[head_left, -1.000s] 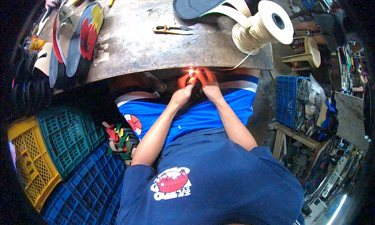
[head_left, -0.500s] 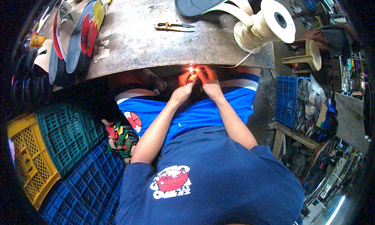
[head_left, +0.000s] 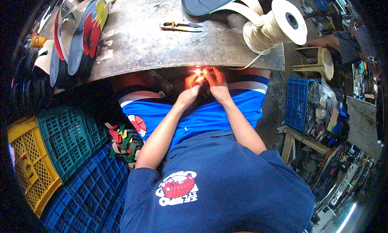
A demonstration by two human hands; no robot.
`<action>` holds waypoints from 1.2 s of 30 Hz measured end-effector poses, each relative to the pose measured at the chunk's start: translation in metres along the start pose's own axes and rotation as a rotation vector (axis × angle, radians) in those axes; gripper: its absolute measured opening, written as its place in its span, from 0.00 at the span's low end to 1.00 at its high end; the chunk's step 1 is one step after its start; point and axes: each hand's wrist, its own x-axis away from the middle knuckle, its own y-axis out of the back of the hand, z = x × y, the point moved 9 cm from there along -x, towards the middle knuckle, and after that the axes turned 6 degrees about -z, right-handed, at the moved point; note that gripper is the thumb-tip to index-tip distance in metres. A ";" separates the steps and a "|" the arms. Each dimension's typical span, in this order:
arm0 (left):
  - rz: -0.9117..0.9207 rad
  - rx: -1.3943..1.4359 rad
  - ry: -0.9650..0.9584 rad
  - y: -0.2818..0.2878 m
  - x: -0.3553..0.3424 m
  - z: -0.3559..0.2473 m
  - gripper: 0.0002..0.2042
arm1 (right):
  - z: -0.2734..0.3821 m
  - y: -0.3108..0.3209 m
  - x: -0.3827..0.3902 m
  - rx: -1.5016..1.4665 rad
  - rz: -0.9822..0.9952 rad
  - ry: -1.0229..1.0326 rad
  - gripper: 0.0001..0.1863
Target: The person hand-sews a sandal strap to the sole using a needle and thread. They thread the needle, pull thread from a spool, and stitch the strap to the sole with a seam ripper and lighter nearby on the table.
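Note:
Just below the table edge, my left hand (head_left: 193, 84) is closed on a lighter (head_left: 199, 76), with a small flame glowing orange on my fingers. My right hand (head_left: 214, 80) is pinched beside the flame, on something too small to make out. A cream cord spool (head_left: 270, 28) lies on the worn table (head_left: 137, 47), its loose cord hanging toward the edge near my right hand. Thread snips (head_left: 180, 27) lie above my hands. A black sole with pale straps (head_left: 210, 2) sits behind the spool.
Stacked sandal soles and straps (head_left: 81, 39) line the table's left. Yellow (head_left: 28, 160), green (head_left: 68, 140) and blue (head_left: 89, 184) crates are at lower left. On the right are a plastic stool (head_left: 323, 63), another blue crate (head_left: 297, 103), a wooden stand and part of another person (head_left: 331, 45).
My hands stay at the flame, nearly still. Another person's hand at the top left is no longer visible there, and the person on the right has shifted slightly.

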 end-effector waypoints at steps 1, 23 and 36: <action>0.030 -0.078 -0.106 -0.004 0.002 -0.016 0.27 | -0.008 -0.002 0.001 -0.059 0.018 -0.079 0.16; 0.067 -0.062 -0.015 -0.010 0.016 -0.041 0.23 | 0.005 0.004 -0.005 -0.265 -0.065 -0.123 0.15; 0.027 0.112 -0.029 -0.011 0.018 -0.033 0.25 | -0.006 -0.004 -0.004 -0.463 -0.031 -0.210 0.12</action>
